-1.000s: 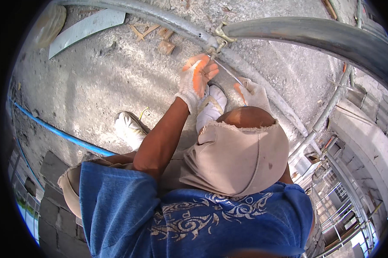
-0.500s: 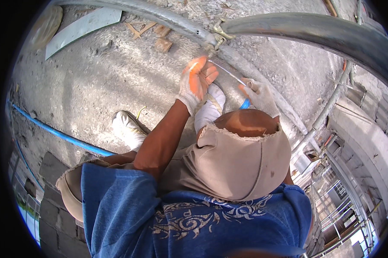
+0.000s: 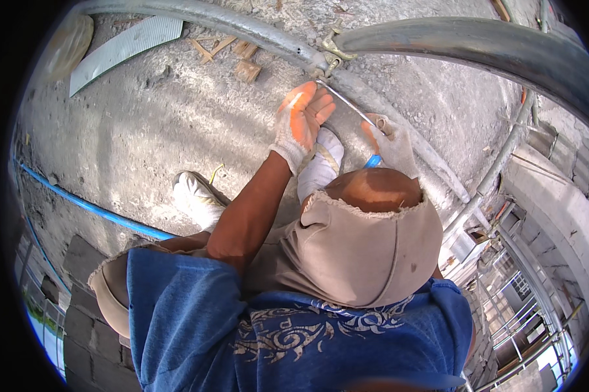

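My left hand (image 3: 301, 117), in a pale glove with an orange palm, is held palm up. Its fingers are spread and nothing rests in them. In my right hand (image 3: 393, 145), also gloved, is a thin metal rod (image 3: 346, 103) pinched near its lower end. The rod slants up and left; its far tip is close to the left fingertips, and I cannot tell if they touch. A short blue piece (image 3: 373, 161) shows just below the right hand. Whether it belongs to the rod is hidden.
A scaffold pipe (image 3: 261, 31) crosses the ground ahead, with a clamp (image 3: 332, 55) on it. A thick dark tube (image 3: 464, 46) arches at upper right. Wood scraps (image 3: 247, 68) and a corrugated sheet (image 3: 128, 52) lie at upper left. A blue hose (image 3: 92, 208) runs along the left; grey blocks (image 3: 88, 313) stand below it.
The rod's tip has risen slightly, and the left fingers have spread a little. My right hand keeps its hold on the rod.
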Demonstrator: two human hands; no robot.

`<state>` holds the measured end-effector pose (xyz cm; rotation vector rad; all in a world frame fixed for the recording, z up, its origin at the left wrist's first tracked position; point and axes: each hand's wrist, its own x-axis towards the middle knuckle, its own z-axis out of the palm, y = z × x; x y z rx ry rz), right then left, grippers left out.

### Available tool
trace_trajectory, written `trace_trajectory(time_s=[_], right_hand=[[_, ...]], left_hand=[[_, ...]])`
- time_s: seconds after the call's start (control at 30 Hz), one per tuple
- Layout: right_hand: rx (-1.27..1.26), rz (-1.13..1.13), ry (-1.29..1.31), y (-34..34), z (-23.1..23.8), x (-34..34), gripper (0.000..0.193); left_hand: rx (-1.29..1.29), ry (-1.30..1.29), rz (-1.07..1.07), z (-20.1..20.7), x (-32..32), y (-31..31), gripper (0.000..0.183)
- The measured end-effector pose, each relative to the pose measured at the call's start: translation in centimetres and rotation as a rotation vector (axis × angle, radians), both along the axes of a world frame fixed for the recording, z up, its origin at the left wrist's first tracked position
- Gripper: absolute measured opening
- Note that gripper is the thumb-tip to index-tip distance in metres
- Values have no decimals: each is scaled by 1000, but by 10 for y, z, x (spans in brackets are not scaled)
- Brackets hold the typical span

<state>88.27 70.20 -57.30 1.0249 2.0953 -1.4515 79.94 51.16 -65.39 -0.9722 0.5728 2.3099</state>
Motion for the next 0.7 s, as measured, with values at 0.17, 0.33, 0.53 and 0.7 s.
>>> trace_trajectory(time_s=[0.17,0.33,0.53,0.7], right_hand=[[49,17,43,-1,-5,3,26],[270,138,188,-10,-8,7,24],[216,50,82,-11,-2,4,23],[184,43,116,-5,-6,4,22]], left_hand=[[-93,64,-67,1,-3,1,34],[-92,-1,-11,5,-5,5,33],[-141,52,18,16,-13,6,38],[-174,117,-69,17,-15,5,35]])
